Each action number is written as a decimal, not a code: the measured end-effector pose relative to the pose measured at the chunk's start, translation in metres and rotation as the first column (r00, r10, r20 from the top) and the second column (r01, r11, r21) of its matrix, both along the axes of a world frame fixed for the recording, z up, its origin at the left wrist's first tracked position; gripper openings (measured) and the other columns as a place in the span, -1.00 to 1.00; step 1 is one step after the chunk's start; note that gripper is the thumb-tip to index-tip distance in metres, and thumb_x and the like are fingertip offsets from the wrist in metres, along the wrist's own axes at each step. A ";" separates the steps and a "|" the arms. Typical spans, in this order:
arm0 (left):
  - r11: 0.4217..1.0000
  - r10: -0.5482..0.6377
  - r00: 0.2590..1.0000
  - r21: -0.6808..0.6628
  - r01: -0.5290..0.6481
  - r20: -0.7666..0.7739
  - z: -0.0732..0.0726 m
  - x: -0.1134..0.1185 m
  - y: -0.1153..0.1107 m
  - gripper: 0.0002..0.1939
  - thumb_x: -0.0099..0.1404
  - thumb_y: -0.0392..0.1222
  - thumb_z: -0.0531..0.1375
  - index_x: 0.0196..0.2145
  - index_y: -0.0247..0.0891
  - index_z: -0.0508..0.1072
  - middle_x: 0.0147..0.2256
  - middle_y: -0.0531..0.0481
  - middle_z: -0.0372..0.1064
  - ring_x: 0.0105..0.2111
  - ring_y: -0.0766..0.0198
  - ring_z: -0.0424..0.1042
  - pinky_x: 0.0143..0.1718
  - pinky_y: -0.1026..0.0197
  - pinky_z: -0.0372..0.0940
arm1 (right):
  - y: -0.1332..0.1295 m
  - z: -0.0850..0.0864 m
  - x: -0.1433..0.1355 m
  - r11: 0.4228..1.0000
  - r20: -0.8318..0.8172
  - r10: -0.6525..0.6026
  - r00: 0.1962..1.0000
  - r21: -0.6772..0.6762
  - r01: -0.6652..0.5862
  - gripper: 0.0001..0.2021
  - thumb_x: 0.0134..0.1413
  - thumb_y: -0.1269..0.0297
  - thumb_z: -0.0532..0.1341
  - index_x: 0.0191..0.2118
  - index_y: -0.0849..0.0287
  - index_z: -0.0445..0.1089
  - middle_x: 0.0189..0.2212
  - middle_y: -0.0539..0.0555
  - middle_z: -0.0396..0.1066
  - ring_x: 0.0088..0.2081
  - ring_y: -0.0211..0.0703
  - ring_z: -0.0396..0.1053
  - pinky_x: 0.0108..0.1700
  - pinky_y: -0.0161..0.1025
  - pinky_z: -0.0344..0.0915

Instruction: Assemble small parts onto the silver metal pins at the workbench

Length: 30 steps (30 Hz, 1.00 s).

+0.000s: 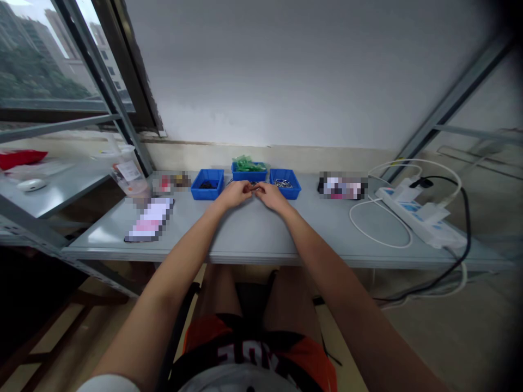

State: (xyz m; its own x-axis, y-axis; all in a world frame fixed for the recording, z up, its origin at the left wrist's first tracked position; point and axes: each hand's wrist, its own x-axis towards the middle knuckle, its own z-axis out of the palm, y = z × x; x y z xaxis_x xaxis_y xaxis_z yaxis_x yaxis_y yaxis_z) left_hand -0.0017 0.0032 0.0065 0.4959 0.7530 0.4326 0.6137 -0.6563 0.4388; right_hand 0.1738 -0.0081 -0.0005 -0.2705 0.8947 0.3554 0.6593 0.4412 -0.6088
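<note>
At the middle of the grey table, my left hand point(238, 194) and my right hand point(269, 195) meet fingertip to fingertip. Both are closed in a pinch; what lies between the fingers is too small and covered to name. Beyond them stands a blue bin point(249, 175) holding green plastic pieces point(245, 163). To the left of my left hand is a second blue bin point(207, 194) with small dark pieces point(208, 185) inside. A third blue bin point(290, 193), close by my right hand, contains small shiny metal-looking pieces point(283, 183).
A blurred phone-like slab point(149, 220) and a plastic cup point(129, 177) occupy the table's left side. Toward the right lie a blurred dark-edged object point(342, 187), a white power strip point(420, 218) and looping cables point(382, 245). Metal shelf posts point(449, 98) flank the table; a wall rises behind.
</note>
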 end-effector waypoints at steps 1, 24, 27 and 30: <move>1.000 0.021 1.000 0.003 -0.021 -0.006 0.000 -0.001 0.000 -0.83 0.14 -0.24 0.14 -0.33 -0.30 0.49 -0.43 -0.04 0.46 -0.44 0.27 0.36 -0.40 0.26 0.16 | 0.000 0.001 0.000 1.000 0.000 -0.011 1.000 0.010 0.011 -0.82 0.11 0.38 0.17 -0.17 0.22 0.45 -0.40 0.04 0.44 -0.38 -0.25 0.31 -0.25 -0.32 0.16; 0.970 -0.031 0.915 -0.207 0.124 0.402 0.013 -0.001 -0.001 -0.80 0.18 -0.17 0.17 -0.34 -0.39 0.46 -0.38 -0.07 0.47 -0.38 0.30 0.41 -0.27 0.24 0.30 | -0.009 0.007 -0.005 0.952 -0.286 0.124 0.950 -0.236 -0.195 -0.82 0.11 0.26 0.11 -0.35 0.24 0.38 -0.46 0.02 0.39 -0.51 -0.32 0.25 -0.42 -0.35 0.17; 0.969 -0.029 0.918 -0.216 0.124 0.397 0.011 0.002 -0.003 -0.82 0.17 -0.18 0.20 -0.35 -0.39 0.46 -0.41 -0.06 0.46 -0.39 0.29 0.42 -0.27 0.23 0.30 | -0.006 0.003 -0.006 0.966 -0.228 0.141 0.963 -0.183 -0.184 -0.82 0.11 0.24 0.12 -0.35 0.23 0.39 -0.49 0.00 0.38 -0.50 -0.31 0.25 -0.39 -0.34 0.17; 0.972 -0.007 0.915 -0.213 0.102 0.402 0.011 0.003 -0.003 -0.85 0.15 -0.21 0.21 -0.36 -0.38 0.44 -0.42 -0.04 0.46 -0.40 0.31 0.42 -0.28 0.24 0.30 | -0.004 0.001 -0.005 0.990 -0.143 0.098 0.985 -0.086 -0.111 -0.82 0.10 0.25 0.13 -0.37 0.23 0.41 -0.52 -0.01 0.37 -0.48 -0.30 0.24 -0.36 -0.33 0.15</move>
